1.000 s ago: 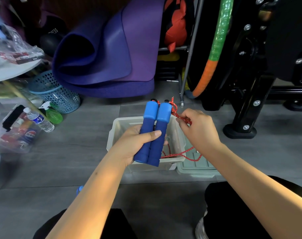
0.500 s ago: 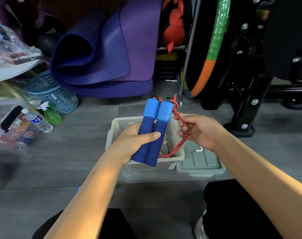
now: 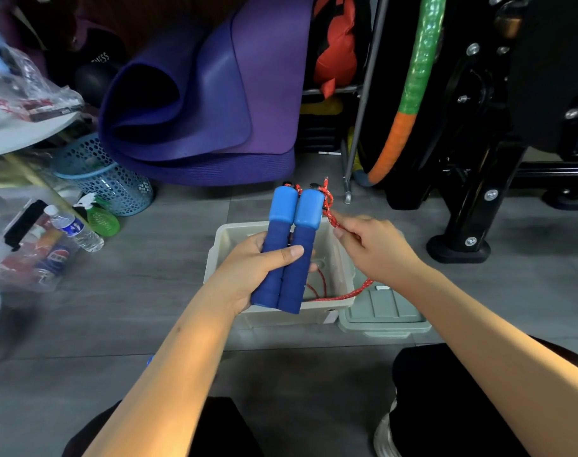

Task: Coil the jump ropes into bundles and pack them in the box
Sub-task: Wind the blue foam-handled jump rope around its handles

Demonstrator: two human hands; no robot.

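My left hand [image 3: 258, 268] grips the two blue jump-rope handles [image 3: 292, 245] side by side, upright, above the pale plastic box [image 3: 342, 262]. A red speckled rope [image 3: 329, 206] comes off the handle tops. My right hand [image 3: 376, 252] pinches that rope just to the right of the handles. The rope runs on under my right hand and droops in a loop into the box and over its front right rim. The box sits open on the grey floor.
The box's grey-green lid [image 3: 384, 308] lies flat to its right. Rolled purple yoga mats [image 3: 198, 103] lean behind, with a blue mesh basket [image 3: 109, 179] and bottles [image 3: 74, 227] at left. Black gym equipment [image 3: 472, 192] and a green-orange hoop [image 3: 409, 94] stand at right.
My right hand has lifted back up along the rope toward the handle tops after dipping lower beside the handles. The left hand keeps the handles steady.
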